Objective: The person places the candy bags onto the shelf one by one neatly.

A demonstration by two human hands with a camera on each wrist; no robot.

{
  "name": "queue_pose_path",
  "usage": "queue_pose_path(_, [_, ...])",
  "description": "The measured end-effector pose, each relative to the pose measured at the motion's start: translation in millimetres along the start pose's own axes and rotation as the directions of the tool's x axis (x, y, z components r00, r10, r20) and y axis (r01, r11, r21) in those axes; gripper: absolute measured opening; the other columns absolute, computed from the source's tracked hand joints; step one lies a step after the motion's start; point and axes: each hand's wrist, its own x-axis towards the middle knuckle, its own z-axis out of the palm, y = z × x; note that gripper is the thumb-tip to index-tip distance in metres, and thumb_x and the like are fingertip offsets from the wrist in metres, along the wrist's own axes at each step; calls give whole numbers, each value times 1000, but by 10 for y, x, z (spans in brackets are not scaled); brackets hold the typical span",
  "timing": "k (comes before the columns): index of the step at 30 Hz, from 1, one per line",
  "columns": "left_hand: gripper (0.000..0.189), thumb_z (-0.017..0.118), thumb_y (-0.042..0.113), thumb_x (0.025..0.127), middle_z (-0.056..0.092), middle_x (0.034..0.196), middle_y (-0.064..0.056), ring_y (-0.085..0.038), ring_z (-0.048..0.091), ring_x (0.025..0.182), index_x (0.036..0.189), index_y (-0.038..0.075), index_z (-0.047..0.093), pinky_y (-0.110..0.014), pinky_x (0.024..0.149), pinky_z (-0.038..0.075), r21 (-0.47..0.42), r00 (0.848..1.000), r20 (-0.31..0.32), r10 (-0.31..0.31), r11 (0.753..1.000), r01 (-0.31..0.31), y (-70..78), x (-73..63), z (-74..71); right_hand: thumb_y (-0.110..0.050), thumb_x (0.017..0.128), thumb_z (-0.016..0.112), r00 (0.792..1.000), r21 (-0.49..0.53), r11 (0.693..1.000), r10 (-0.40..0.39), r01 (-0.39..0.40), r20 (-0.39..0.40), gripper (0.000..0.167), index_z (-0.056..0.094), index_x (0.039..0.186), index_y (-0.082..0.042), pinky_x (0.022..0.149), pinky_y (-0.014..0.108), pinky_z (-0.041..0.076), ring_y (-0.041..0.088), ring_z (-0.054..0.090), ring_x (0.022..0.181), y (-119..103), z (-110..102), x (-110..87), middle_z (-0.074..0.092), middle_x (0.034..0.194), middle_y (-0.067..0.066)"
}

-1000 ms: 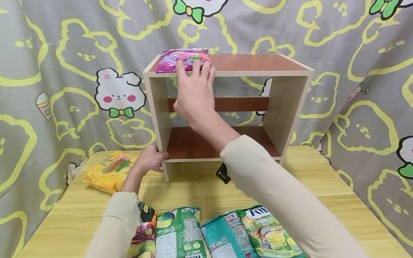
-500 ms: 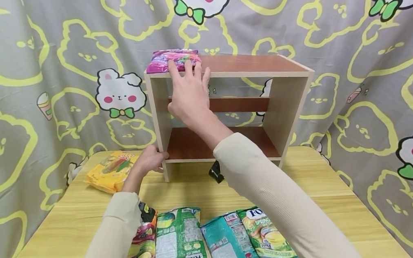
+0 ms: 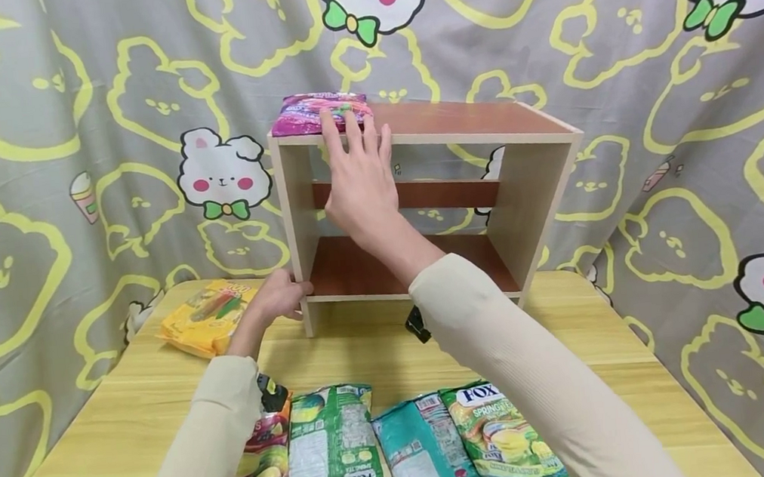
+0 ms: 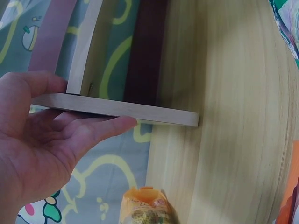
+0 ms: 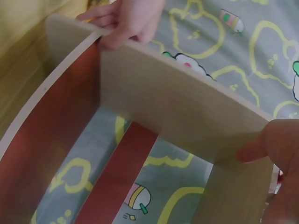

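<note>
A small two-level shelf with a reddish-brown top and pale edges stands on the table. On its top, at the left end, lies a shiny purple-pink candy bag. My right hand reaches up with fingers spread and nearly straight, their tips at the bag's front right part. In the right wrist view, the right thumb is below the top board. My left hand grips the shelf's left side panel low down, thumb inside and fingers along the outer face, as the left wrist view shows.
A yellow bag lies left of the shelf. Along the front of the table lie a red fruit bag, a green bag, a teal bag and a green-yellow FOX'S bag. A patterned curtain hangs behind.
The purple bag has slid left to the shelf top's left end under my right hand. Since then that hand has shifted slightly right and down while the bag stayed. The left hand keeps its place.
</note>
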Motion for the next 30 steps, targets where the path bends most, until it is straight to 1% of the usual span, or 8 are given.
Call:
queue_pose_path(7, [44, 51, 16, 99, 57, 126, -31, -47, 64, 111, 132, -13, 50, -44, 78, 64, -20, 1000, 10, -7, 1000, 7, 11, 7, 20, -15, 94, 59, 999, 48, 998, -28, 30, -33, 93, -2, 164, -14, 128, 50, -8, 33, -4, 158, 77, 20, -58, 5, 171, 13])
queue_pose_path(14, [48, 52, 16, 98, 56, 128, -32, -41, 65, 106, 136, -13, 48, -45, 78, 64, -12, 1000, 2, -3, 1000, 3, 8, -10, 25, -13, 97, 52, 997, 91, 994, -63, 67, -42, 85, -1, 164, -14, 128, 47, -7, 34, -1, 158, 123, 22, -133, 4, 171, 14])
queue_pose_path(22, [42, 51, 16, 98, 57, 118, -27, -36, 65, 98, 129, -13, 52, -42, 77, 64, -20, 1000, -4, -4, 1000, 4, -6, -7, 31, -14, 99, 48, 987, 103, 986, -122, 133, -106, 73, 12, 162, -4, 130, 39, 4, 36, 17, 156, 220, -21, -293, 28, 165, 17])
queue_pose_path(24, [42, 51, 16, 98, 57, 118, -27, -37, 66, 98, 129, -13, 52, -42, 77, 64, -25, 1000, -2, -3, 1000, 3, -18, 7, 32, -14, 99, 48, 983, 144, 979, -127, 145, -131, 70, 16, 161, -3, 129, 38, 16, 35, 27, 152, 258, -34, -348, 36, 162, 16])
queue_pose_path(25, [42, 51, 16, 98, 57, 118, -28, -36, 66, 98, 129, -13, 52, -42, 77, 64, -26, 1000, -1, -3, 1000, 3, -24, 13, 32, -14, 99, 48, 982, 165, 975, -126, 149, -139, 68, 20, 160, -3, 125, 39, 29, 35, 38, 147, 281, -40, -379, 45, 155, 18])
queue_pose_path(27, [43, 51, 16, 98, 57, 119, -28, -35, 66, 97, 130, -13, 51, -42, 77, 64, -30, 1000, 2, -2, 1000, 2, -30, 23, 33, -15, 100, 48, 983, 203, 967, -126, 152, -135, 54, 37, 151, -2, 107, 40, 51, 35, 60, 125, 333, -42, -442, 64, 129, 19])
queue_pose_path(28, [43, 51, 16, 98, 57, 120, -29, -36, 66, 98, 130, -13, 51, -42, 78, 64, -33, 1000, 6, -2, 999, 2, -30, 22, 33, -15, 100, 48, 985, 217, 965, -124, 149, -124, 44, 45, 142, -1, 96, 41, 57, 34, 66, 112, 363, -37, -470, 69, 114, 18])
queue_pose_path(30, [43, 51, 16, 99, 57, 121, -30, -39, 66, 101, 130, -14, 51, -43, 79, 64, -41, 1000, 9, -7, 999, 7, -27, 18, 33, -17, 101, 48, 988, 232, 962, -127, 144, -88, 26, 57, 120, -2, 73, 43, 59, 32, 69, 85, 431, -16, -522, 66, 83, 12])
